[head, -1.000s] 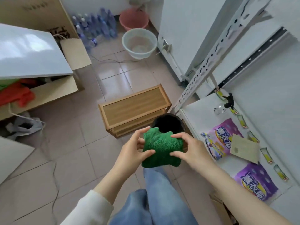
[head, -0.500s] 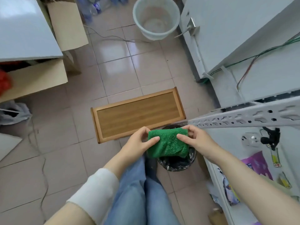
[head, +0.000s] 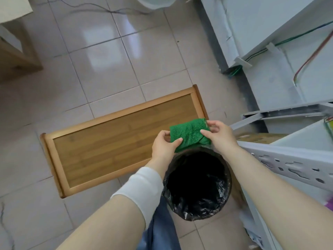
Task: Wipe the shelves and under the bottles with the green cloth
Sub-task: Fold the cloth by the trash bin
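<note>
The green cloth (head: 189, 134) is folded into a small pad and held in the air between both hands, above the far rim of a black-lined bin (head: 197, 184). My left hand (head: 164, 145) pinches its left edge, thumb on top. My right hand (head: 219, 136) grips its right edge with the fingers over it. The white metal shelf unit (head: 295, 159) stands at the right, its perforated post just under my right forearm. No bottles show in this view.
A low wooden rack (head: 119, 139) lies on the tiled floor just left of the bin. A pale bucket (head: 155, 2) sits at the top edge. A white cabinet with loose wires (head: 270, 47) fills the upper right. Cardboard boxes (head: 16, 58) stand at the left.
My head has tilted further down, so the bin now shows directly below the hands. Both hands have spread the cloth a little flatter and kept hold of it.
</note>
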Demonstrator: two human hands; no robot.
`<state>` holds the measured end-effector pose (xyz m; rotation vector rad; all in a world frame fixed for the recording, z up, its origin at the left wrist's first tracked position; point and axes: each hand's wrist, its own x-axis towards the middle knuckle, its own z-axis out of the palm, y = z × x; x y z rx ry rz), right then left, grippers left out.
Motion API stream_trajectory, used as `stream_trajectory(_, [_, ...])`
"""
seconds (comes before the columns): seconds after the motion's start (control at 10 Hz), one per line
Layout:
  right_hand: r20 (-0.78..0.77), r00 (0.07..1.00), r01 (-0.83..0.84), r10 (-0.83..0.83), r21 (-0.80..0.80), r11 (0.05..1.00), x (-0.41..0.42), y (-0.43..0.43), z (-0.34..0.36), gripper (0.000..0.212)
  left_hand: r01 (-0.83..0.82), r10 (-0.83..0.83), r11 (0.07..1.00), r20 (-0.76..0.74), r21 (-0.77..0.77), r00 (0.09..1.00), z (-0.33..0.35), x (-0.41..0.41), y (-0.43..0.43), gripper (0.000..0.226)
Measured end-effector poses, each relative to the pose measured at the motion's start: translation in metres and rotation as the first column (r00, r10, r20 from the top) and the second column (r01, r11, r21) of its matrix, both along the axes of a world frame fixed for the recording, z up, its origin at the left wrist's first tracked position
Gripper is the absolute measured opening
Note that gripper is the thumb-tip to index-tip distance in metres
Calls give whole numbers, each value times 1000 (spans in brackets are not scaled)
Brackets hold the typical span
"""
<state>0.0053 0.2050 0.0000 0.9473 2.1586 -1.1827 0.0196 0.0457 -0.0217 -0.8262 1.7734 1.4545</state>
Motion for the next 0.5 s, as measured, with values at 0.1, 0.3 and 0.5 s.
stream_trajectory(0.1, [-30, 999, -40, 43, 68, 997, -8, 4, -26, 41, 18, -20, 995, -18, -99, 1000, -15, -1, 16, 27])
stream_trajectory(0.3, [-80, 985, -134, 153, 203, 970, -5, 0, -40, 42, 55, -82, 963, -93, -263, 992, -23, 2, 26, 31])
stream_trajectory(0.5, [-176, 848, -332, 500, 558, 761, -2, -13, -24, 48, 182, -336, 816, -194, -549, 922, -3, -3, 25, 51])
